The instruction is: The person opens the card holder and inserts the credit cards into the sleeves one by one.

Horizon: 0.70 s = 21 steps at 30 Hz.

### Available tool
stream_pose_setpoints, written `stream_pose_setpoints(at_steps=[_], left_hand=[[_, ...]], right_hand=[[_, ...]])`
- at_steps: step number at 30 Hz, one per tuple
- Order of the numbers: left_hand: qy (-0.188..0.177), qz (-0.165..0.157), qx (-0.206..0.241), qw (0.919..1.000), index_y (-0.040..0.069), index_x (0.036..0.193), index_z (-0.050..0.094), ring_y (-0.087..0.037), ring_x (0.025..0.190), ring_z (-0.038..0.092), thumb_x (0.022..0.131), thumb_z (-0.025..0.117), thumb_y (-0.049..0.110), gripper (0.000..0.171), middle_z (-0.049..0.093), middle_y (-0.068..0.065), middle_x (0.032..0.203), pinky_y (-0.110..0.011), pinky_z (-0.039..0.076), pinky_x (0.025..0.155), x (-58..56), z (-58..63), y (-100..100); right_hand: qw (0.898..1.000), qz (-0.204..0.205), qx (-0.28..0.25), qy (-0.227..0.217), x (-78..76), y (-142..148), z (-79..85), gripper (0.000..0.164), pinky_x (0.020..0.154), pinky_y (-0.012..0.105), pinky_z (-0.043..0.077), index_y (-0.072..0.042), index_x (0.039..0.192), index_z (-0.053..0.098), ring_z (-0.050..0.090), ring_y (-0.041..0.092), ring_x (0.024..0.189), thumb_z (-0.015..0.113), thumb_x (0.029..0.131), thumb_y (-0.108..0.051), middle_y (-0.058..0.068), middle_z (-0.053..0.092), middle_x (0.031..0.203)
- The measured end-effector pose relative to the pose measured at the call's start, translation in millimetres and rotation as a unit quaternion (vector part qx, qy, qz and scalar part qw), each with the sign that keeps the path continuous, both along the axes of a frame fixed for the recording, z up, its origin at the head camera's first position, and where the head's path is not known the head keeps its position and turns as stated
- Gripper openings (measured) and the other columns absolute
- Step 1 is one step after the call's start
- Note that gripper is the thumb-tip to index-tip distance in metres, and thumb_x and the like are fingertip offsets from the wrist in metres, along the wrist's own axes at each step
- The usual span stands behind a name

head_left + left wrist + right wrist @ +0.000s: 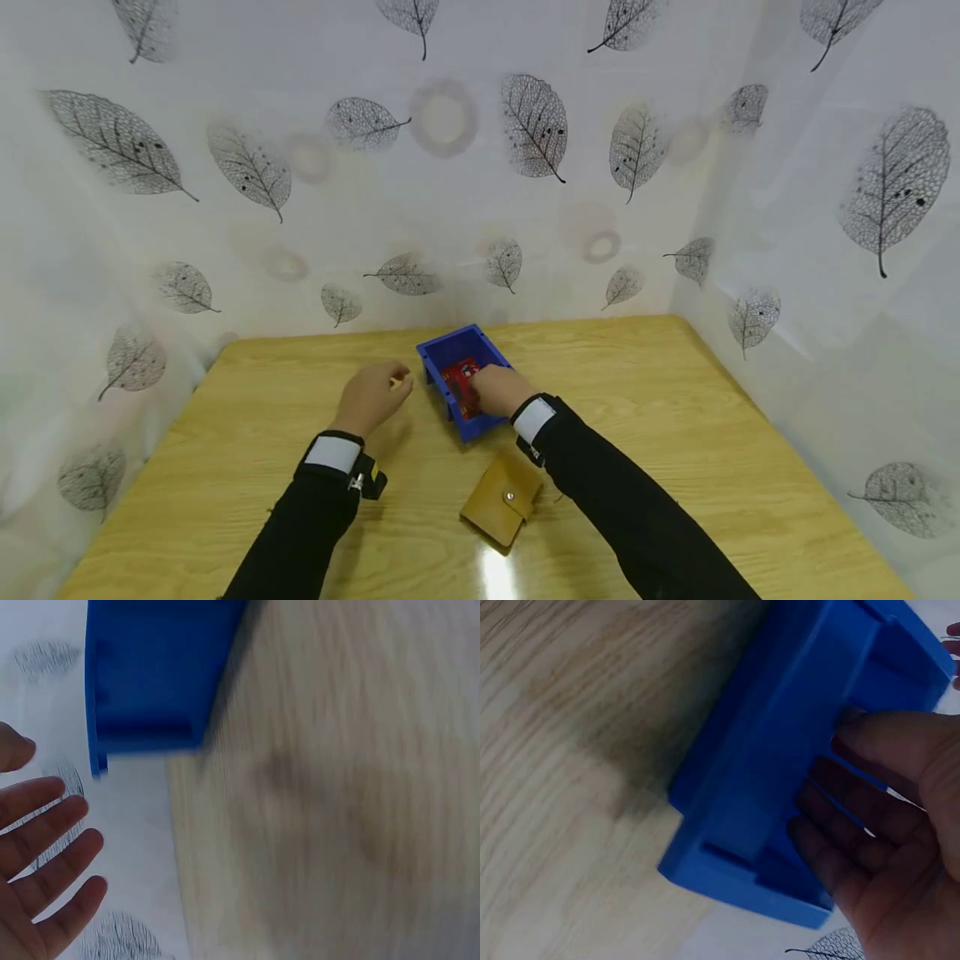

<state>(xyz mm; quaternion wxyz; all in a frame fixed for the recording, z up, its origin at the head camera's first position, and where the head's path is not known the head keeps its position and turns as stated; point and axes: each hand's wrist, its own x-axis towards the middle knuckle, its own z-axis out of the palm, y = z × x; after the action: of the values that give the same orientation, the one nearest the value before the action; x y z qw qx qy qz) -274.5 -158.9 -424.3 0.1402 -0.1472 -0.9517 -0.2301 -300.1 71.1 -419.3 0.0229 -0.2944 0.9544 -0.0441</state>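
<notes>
A blue plastic bin [471,430] sits at the middle of the table, with a flat red item bearing light print [459,385] inside. My right hand [501,390] reaches over the bin's right side. In the right wrist view its thumb and fingers [847,874] stand apart, fingertips dipping into the bin, and nothing shows between them. My left hand [372,397] hovers just left of the bin. Its fingers [64,870] are spread and loosely bent in the left wrist view, holding nothing. The blue bin wall [161,675] is close beside them.
A tan snap-fastened wallet [501,500] lies on the wooden table [285,367] in front of the bin, close to my right forearm. White curtains with a leaf print [450,200] hang behind the table and on both sides.
</notes>
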Motion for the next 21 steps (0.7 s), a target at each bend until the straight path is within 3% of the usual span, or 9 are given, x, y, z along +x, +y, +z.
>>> stream_pose_setpoints(at_steps=[4,7,12,16,21], left_hand=[[-0.015,-0.018,0.056,0.9982,0.007,0.101,0.073,-0.025,0.085,0.068,0.091,0.065,0.02,0.018,0.072,-0.007,0.097,-0.041,0.054,0.075,17.6,-12.0,23.8],[-0.033,-0.03,0.07,0.9965,0.009,0.097,0.073,-0.022,0.084,0.066,0.091,0.066,0.02,0.014,0.072,-0.004,0.095,-0.039,0.054,0.074,30.0,-17.8,38.3],[-0.088,-0.075,0.043,0.9924,0.011,0.093,0.071,-0.02,0.081,0.065,0.09,0.069,0.024,0.014,0.07,-0.003,0.091,-0.037,0.053,0.071,56.0,-19.0,59.8],[-0.132,-0.1,0.014,0.9862,0.007,0.101,0.07,-0.023,0.085,0.065,0.088,0.071,0.031,0.028,0.069,-0.006,0.095,-0.038,0.052,0.073,76.5,-16.2,80.3],[-0.129,-0.116,-0.014,0.9848,0.006,0.104,0.068,-0.02,0.082,0.061,0.081,0.077,0.038,0.041,0.063,-0.006,0.094,-0.033,0.051,0.069,94.0,-14.4,102.4]], right_hand=[[1.0,-0.013,0.006,0.01,-1.9,-5.9,-9.5,0.008,0.066,0.032,0.053,-0.013,0.078,0.071,0.062,0.015,0.069,0.072,0.084,-0.01,0.0,0.068,0.076],[0.999,-0.018,0.021,0.017,-2.6,-9.8,-13.0,0.008,0.069,0.032,0.054,-0.013,0.077,0.072,0.065,0.016,0.073,0.073,0.084,-0.01,0.001,0.069,0.078],[0.998,-0.024,0.05,0.026,-7.5,-13.3,-20.6,0.008,0.072,0.034,0.055,-0.013,0.078,0.069,0.066,0.018,0.077,0.075,0.083,-0.014,0.003,0.07,0.083],[0.998,-0.024,0.058,0.031,-14.8,-13.6,-27.4,0.01,0.074,0.035,0.055,-0.012,0.079,0.068,0.066,0.02,0.08,0.077,0.08,-0.017,0.005,0.069,0.087],[0.998,-0.014,0.056,0.019,-19.0,-17.5,-23.8,0.01,0.079,0.036,0.054,-0.011,0.083,0.068,0.066,0.023,0.085,0.076,0.082,-0.017,0.008,0.069,0.093]])
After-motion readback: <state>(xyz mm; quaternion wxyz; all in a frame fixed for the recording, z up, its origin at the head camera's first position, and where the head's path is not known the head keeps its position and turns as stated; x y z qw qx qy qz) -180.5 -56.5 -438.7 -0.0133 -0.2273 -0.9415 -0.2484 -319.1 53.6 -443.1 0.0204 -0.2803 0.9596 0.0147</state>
